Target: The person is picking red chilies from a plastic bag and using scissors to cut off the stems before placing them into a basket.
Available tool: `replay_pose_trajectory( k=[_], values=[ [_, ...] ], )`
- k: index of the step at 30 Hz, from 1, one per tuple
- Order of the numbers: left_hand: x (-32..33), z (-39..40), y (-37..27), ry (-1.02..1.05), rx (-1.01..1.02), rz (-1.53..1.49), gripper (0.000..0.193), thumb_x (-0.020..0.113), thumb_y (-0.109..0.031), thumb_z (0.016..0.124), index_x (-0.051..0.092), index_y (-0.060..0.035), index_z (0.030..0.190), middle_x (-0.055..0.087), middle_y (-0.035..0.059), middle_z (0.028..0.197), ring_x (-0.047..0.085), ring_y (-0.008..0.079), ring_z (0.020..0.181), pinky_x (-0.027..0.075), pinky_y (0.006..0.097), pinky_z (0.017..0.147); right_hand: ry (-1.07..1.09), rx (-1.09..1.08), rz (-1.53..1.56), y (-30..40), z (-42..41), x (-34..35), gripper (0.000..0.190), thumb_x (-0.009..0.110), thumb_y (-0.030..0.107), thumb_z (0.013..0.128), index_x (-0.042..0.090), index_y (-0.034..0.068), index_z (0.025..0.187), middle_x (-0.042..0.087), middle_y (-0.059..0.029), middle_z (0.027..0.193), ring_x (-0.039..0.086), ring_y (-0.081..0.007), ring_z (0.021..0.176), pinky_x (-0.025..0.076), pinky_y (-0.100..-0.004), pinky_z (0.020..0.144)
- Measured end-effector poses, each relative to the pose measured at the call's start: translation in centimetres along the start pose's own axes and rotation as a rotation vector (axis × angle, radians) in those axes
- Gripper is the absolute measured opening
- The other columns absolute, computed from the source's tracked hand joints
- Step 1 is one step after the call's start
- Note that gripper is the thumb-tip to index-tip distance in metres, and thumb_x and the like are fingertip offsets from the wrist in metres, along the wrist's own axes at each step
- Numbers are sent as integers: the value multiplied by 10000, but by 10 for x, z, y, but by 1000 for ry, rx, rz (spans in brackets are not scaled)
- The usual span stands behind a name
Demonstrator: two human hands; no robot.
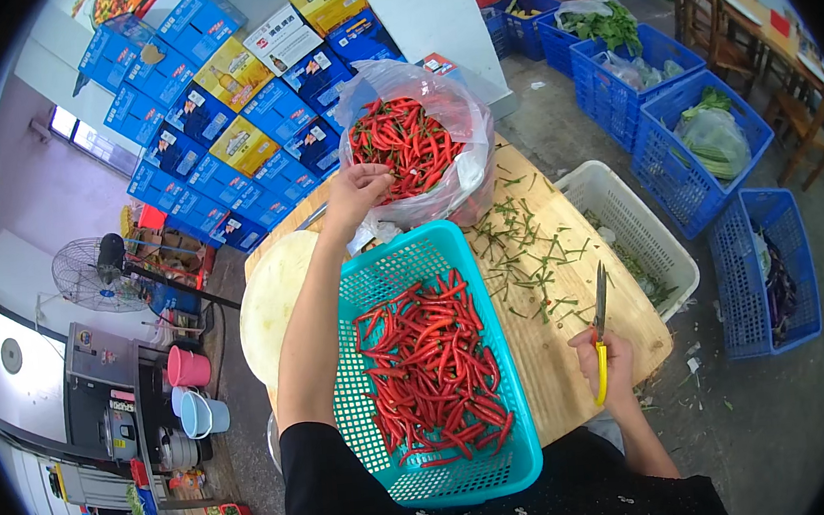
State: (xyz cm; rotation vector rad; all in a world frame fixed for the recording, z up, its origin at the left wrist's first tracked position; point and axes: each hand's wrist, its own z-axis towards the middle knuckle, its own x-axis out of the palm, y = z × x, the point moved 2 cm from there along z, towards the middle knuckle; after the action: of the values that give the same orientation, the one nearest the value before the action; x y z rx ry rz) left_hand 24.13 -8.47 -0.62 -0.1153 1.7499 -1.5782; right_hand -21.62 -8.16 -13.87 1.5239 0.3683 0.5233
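My left hand (362,191) reaches over the near rim of a clear plastic bag (474,173) full of red chili peppers (406,138). Its thumb and fingers come together at the peppers, and whether they pinch one is hidden. In my right hand (616,365) is a pair of scissors (599,304) with yellow and orange handles, blades pointing away from me over the wooden table (553,384). Between my arms stands a turquoise plastic basket (505,468), with a heap of red chilies (435,364) inside. Cut green stems (527,248) lie scattered right of the basket.
A round pale board (274,304) lies left of the basket. Beside the table's right edge, a white crate (674,266) holds green scraps. Blue vegetable crates (709,161) line the floor at right. Stacked beer cartons (227,127) and a fan (105,274) stand left.
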Motion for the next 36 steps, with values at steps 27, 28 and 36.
replay_pose_trajectory(
  k=[27,28,36],
  values=[
    [48,58,-17,-332,211,560,321,773,-312,817,761,-56,1010,764,92,876,733,230,836,561,359,775,6,40,18,-4,-1,-1,174,724,160,911,676,-7,896,593,36,719,522,-36,649,428,-218,583],
    [53,60,-15,-340,164,593,363,800,-342,764,765,-74,1007,760,112,898,730,286,877,558,411,827,3,35,13,-4,-1,-2,174,724,160,911,676,-7,896,593,36,719,522,-36,649,428,-218,583],
    [58,60,-14,-297,53,532,344,799,-299,776,758,-55,1015,765,103,896,741,208,832,577,349,761,-1,19,-27,-2,0,-1,177,723,168,912,674,-1,890,581,41,703,505,-37,632,415,-225,566]
  ],
)
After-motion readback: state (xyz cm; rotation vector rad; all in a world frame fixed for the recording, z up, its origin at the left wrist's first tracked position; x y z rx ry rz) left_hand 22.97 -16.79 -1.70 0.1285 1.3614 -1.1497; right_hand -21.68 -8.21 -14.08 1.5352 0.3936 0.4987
